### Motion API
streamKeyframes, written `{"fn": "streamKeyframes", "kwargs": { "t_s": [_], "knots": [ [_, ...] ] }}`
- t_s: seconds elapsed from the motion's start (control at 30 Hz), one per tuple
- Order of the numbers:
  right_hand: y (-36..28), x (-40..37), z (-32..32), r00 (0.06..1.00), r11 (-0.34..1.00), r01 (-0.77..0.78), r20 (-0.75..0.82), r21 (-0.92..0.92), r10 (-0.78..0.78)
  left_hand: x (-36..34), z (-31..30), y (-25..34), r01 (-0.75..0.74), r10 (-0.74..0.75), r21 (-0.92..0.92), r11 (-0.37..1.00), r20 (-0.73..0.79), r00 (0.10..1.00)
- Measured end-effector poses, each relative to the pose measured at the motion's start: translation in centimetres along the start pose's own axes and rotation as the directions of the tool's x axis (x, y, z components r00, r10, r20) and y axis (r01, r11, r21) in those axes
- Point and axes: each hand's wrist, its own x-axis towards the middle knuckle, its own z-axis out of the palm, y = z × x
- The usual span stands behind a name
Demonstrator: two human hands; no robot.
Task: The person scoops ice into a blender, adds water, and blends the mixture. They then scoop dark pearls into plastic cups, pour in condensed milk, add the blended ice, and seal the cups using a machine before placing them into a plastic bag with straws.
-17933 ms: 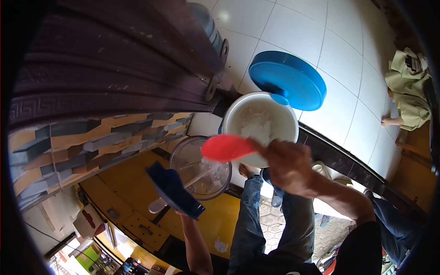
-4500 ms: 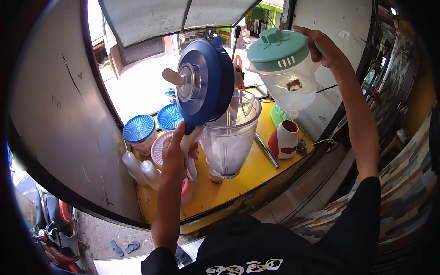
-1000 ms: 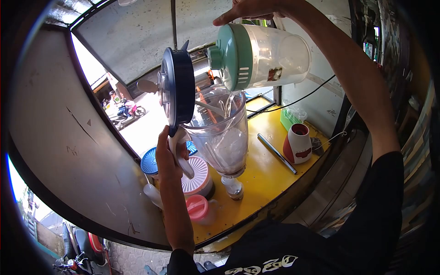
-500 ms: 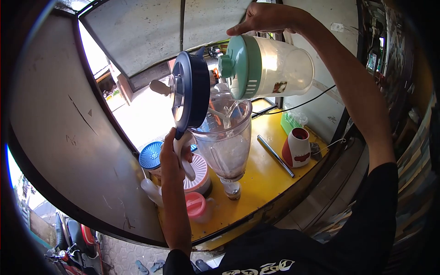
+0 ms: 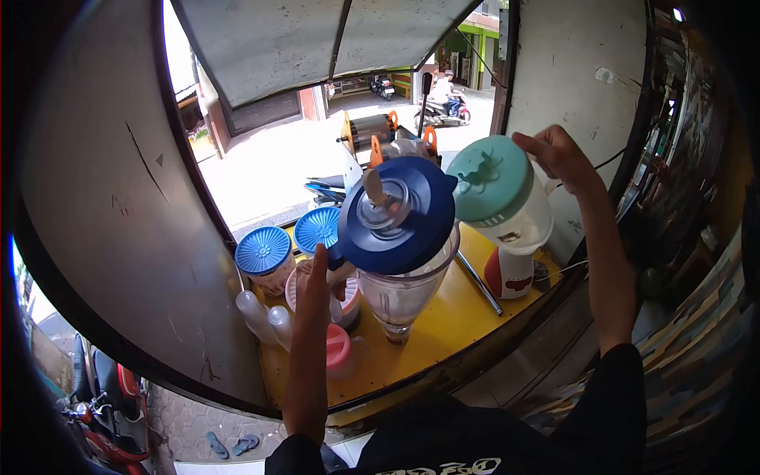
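Observation:
My left hand (image 5: 315,294) is wrapped round the handle of a large clear blender jug (image 5: 404,294). The jug's dark blue lid (image 5: 400,218) lies over its mouth, hinged or resting at the handle side, with a scoop-like piece standing in its centre. To the right, my right hand (image 5: 554,157) grips the edge of a translucent pitcher (image 5: 526,222) with a green lid (image 5: 491,180). That pitcher is tilted towards me, just above a red and white blender base (image 5: 509,274). Any contact between the pitcher and the base cannot be made out.
On the yellow counter (image 5: 431,352) stand blue-lidded containers (image 5: 264,250), a pink-lidded jar (image 5: 337,345), clear cups (image 5: 280,323) and a metal tube (image 5: 480,283). Outside the opening, a person (image 5: 446,89) rides a motorbike (image 5: 443,112).
The blue lid has swung from upright to over the jug's mouth. My right hand has lowered the green-lidded pitcher and moved it right. The view has shifted, showing more of the street.

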Motion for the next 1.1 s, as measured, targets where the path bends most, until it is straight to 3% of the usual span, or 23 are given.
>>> {"fn": "streamKeyframes", "kwargs": {
  "t_s": [0.03,0.17,0.23,0.43,0.53,0.63,0.8,0.9,0.97,1.03,1.1],
  "knots": [
    [1.6,-1.1,-0.2,0.986,0.985,-0.139,0.107,0.103,0.128,-0.2,-0.4,-0.5,-0.005,0.005,0.030,1.000,0.011,1.000],
    [8.1,-6.1,2.2,0.981,0.851,-0.191,0.081,0.488,0.174,-0.5,-2.2,-2.2,-0.021,0.021,0.000,1.000,0.068,0.997],
    [8.7,-7.0,3.1,0.969,0.814,-0.235,0.062,0.531,0.239,-0.6,-2.7,-2.6,-0.032,0.033,-0.008,0.999,0.044,0.999],
    [3.5,-4.7,2.5,0.976,0.954,-0.214,0.084,0.209,0.200,0.0,-3.7,-3.3,-0.050,0.052,-0.023,0.998,0.087,0.995],
    [1.6,-2.7,2.2,0.986,0.985,-0.146,0.099,0.097,0.136,-0.3,-4.1,-3.9,-0.007,0.006,-0.090,0.996,-0.018,1.000],
    [0.6,-1.7,2.2,0.977,0.976,-0.188,0.119,0.109,0.175,-0.1,-4.2,-4.0,0.004,-0.012,-0.161,0.987,-0.051,0.999],
    [-1.6,-1.1,3.0,0.974,0.983,-0.155,0.179,0.101,0.136,-0.1,-4.0,-3.2,0.014,-0.017,-0.115,0.993,-0.022,1.000],
    [-4.3,-0.6,3.8,0.985,0.999,-0.024,0.172,-0.035,0.029,0.0,-4.1,-3.1,0.050,-0.051,-0.087,0.995,-0.001,0.999],
    [-5.2,0.7,3.9,0.978,0.951,0.025,0.206,-0.308,0.041,0.1,-4.0,-3.1,0.046,-0.047,-0.088,0.995,-0.008,0.999],
    [-5.2,2.0,4.4,0.969,0.966,0.154,0.221,-0.209,-0.106,0.0,-3.8,-2.9,0.042,-0.044,-0.087,0.995,-0.012,0.999],
    [-6.1,2.5,4.6,0.949,0.944,0.193,0.295,-0.268,-0.110,-0.3,-3.8,-2.5,0.017,-0.018,-0.061,0.998,-0.017,1.000]
  ]
}}
